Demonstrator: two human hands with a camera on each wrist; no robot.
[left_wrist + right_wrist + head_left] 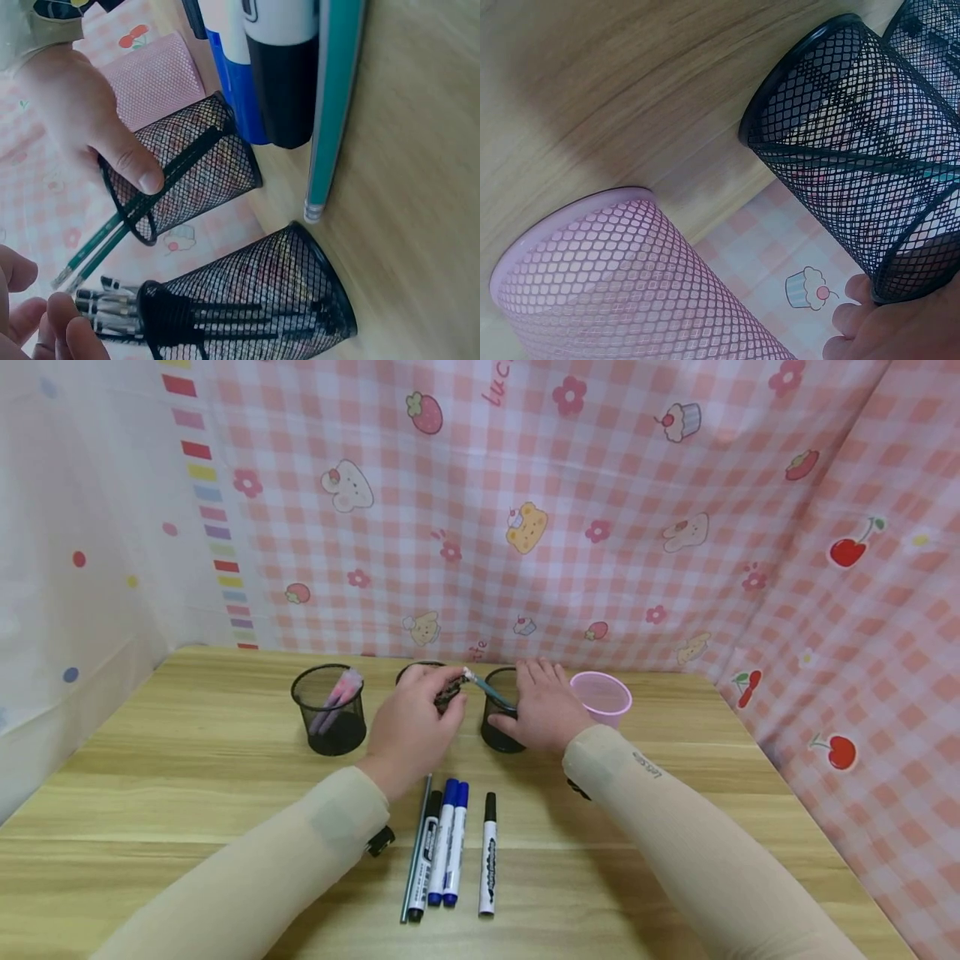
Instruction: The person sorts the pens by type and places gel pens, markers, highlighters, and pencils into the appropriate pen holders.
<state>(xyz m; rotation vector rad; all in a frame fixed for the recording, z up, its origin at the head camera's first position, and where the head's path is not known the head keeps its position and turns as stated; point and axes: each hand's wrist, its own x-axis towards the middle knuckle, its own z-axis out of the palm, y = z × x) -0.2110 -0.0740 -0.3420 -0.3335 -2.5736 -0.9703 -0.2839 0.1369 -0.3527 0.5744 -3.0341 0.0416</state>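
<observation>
My right hand [543,706] grips the rim of a black mesh pen cup [498,737], its thumb on the near side and its other fingers toward the back. Two green pencils [105,244] lean in this cup, eraser ends sticking out to the left. My left hand [415,722] hovers by those ends, fingers loosely bent and thumb apart, with no pencil visibly pinched. Just behind the left hand stands another black mesh cup [247,300], mostly hidden in the head view; several pens [112,315] fill it.
At the left, a black mesh cup [336,739] holds pink and purple pens [337,697]. A pink mesh cup [602,696] stands at the right. On the wooden table [225,793], nearer me, lie a green pencil [416,852], blue-capped markers [455,843] and black-capped markers [488,860].
</observation>
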